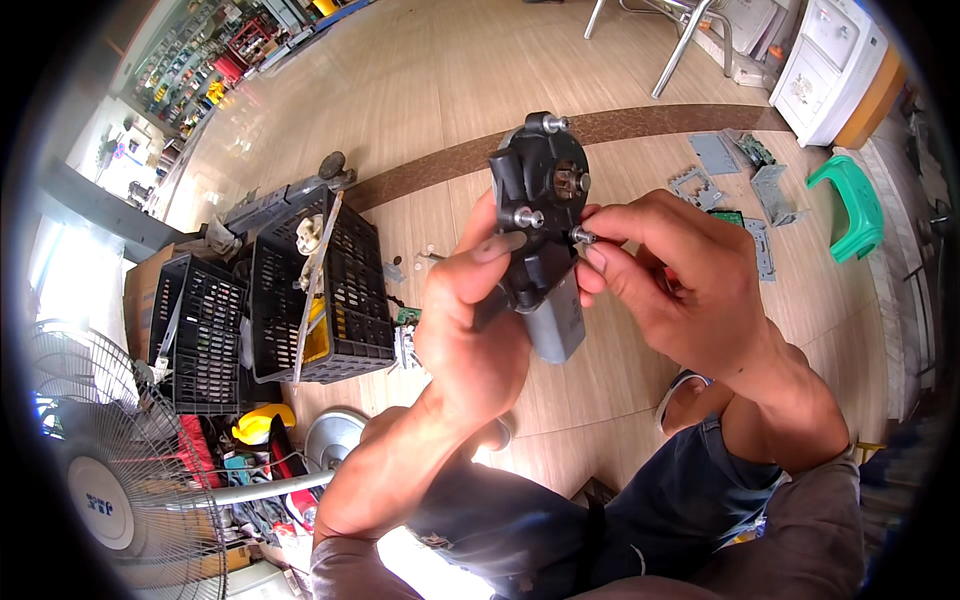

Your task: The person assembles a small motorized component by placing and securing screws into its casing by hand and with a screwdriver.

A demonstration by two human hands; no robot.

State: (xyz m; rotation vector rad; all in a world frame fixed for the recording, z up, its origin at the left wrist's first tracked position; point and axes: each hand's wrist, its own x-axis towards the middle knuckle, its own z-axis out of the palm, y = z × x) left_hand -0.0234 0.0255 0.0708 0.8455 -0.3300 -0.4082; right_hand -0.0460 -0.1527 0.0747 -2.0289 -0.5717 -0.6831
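A gear motor with a black housing (540,170) and a grey cylindrical body (556,325) is held up in front of me. My left hand (470,330) is closed around its left side, with the thumb pressed on the housing. Silver studs (528,217) stick out of the housing, one at its top and one near my left thumb. A gear-like metal shaft (572,183) shows in its round opening. My right hand (690,270) pinches a small metal bolt (581,235) between thumb and forefinger, at the housing's right edge. Whether the bolt is seated in a hole I cannot tell.
Black plastic crates (350,290) stand at the left, near a fan (120,480). Grey metal plates and circuit boards (765,190) lie on the tiled floor at the right, beside a green stool (850,210). A metal-legged chair (680,40) and a white cabinet (825,65) are farther off.
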